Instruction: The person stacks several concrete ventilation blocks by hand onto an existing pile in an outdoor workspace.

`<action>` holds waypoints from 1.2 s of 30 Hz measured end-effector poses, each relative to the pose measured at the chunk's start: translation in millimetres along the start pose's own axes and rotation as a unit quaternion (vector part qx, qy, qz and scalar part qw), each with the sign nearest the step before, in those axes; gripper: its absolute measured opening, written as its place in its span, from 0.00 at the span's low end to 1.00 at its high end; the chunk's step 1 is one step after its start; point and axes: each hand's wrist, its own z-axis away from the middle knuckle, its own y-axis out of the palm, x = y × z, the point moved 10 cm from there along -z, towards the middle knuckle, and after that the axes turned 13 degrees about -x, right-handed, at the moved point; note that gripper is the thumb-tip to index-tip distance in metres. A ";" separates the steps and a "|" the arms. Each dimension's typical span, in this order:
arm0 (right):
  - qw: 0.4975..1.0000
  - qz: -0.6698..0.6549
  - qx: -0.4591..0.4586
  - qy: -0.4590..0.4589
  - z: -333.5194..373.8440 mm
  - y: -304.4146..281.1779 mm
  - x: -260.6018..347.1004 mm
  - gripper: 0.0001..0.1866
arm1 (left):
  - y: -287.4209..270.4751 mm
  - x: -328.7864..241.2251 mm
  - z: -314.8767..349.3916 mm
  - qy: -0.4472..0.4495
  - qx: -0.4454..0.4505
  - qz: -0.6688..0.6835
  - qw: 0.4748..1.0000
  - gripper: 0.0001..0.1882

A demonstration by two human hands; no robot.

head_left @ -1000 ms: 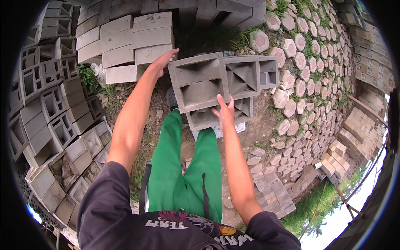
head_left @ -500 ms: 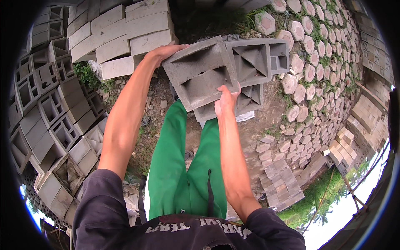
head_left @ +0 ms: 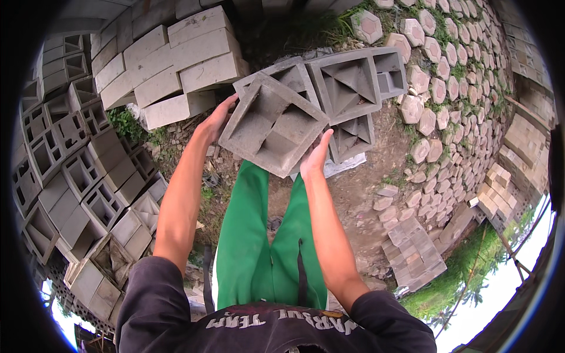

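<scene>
Between my two hands is a square grey concrete vent block (head_left: 272,125), its hollow face with angled inner fins turned up toward me. My left hand (head_left: 220,122) presses against its left side, fingers reaching up along the edge. At the lower right side, my right hand (head_left: 315,157) supports it with the palm and a raised thumb; its other fingers are partly hidden. Just behind the held block lies another vent block (head_left: 295,80), partly covered by it. More of the same kind sit to the right: a vent block (head_left: 346,82), a smaller-looking one (head_left: 388,72) and a lower one (head_left: 355,136).
Pale solid blocks (head_left: 176,65) are stacked at the far left. Piled vent blocks (head_left: 88,170) line the left side. Hexagonal pavers (head_left: 432,88) cover the ground at right, near a flat group of grey blocks (head_left: 414,254). My green-trousered legs (head_left: 253,247) stand below the held block.
The held block has come nearer to me and turned, uncovering the vent block behind it. My right thumb has left its front face, and that hand now lies along the side.
</scene>
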 end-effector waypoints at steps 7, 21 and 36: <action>0.965 -0.137 0.081 0.210 -17.5 26.9 -61.1 0.41 | -14.9 -13.6 -45.4 0.041 -0.114 -0.045 0.992 0.54; 0.967 -0.163 0.051 0.189 148.0 -100.9 -9.4 0.35 | 72.9 44.3 202.3 0.161 -0.046 0.051 0.985 0.36; 0.915 -0.402 0.026 0.000 273.1 -357.2 89.3 0.37 | 345.0 103.1 336.2 0.287 0.089 -0.236 0.924 0.20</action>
